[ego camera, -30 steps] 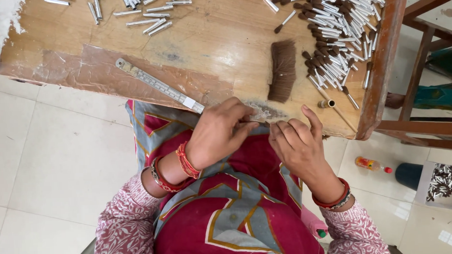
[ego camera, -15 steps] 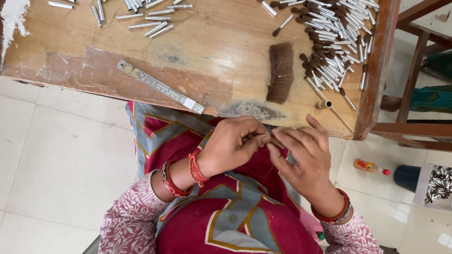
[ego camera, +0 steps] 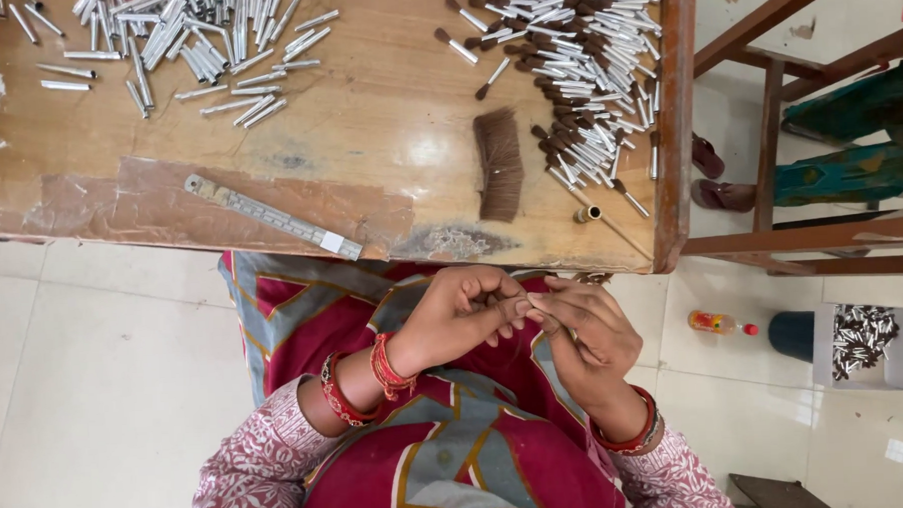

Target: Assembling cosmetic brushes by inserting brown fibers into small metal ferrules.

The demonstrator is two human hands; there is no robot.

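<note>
Both my hands hover over my lap, just below the wooden table's front edge. My left hand is curled, its fingertips pinched against those of my right hand. Between them sits something very small, seemingly a tuft of brown fibres, mostly hidden by the fingers. On the table above lie a flat brown bundle of bristles, a smear of loose fibres at the edge and a short brass tube. Red bangles ring both wrists.
A heap of silver tubes lies at the table's far left and a pile of small finished brushes at the far right. A metal ruler lies slantwise. Right of the table stand a wooden frame, another person's feet, a small bottle and a white box of parts.
Both hands have drawn back from the table's front edge down toward my lap, fingertips staying pinched together. More of the tabletop shows now.
</note>
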